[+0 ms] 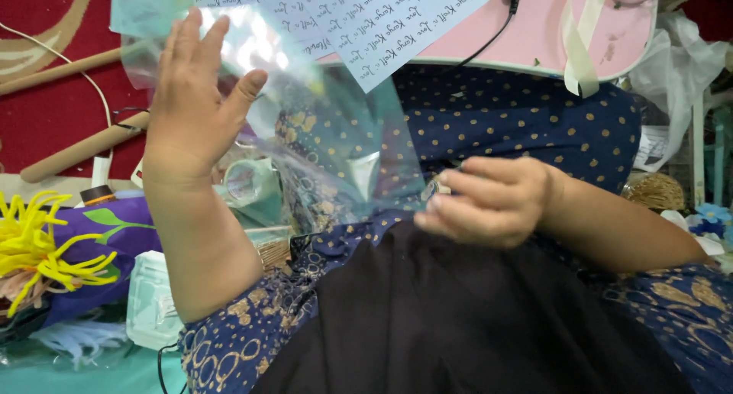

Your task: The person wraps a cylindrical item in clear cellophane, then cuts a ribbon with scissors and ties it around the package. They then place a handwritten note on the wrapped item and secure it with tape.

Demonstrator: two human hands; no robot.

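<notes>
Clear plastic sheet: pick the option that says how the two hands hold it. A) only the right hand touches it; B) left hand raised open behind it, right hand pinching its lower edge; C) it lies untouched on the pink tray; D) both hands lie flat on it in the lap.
B: the left hand is up with fingers spread against the clear plastic sheet, while the right hand pinches its lower edge.

Two bare hands, no gloves, rings or watch seen. Left hand (191, 96): forearm bare down to elbow. Sleeve (237, 340) below it: navy fabric, gold ring and floral print, gathered at elbow. Right hand (489, 199): forearm bare, navy gold-patterned sleeve right of it at frame edge. Black cloth (458, 325) over lap, below right hand. Navy garment (527, 127) with small gold dots above right hand, over knees.
</notes>
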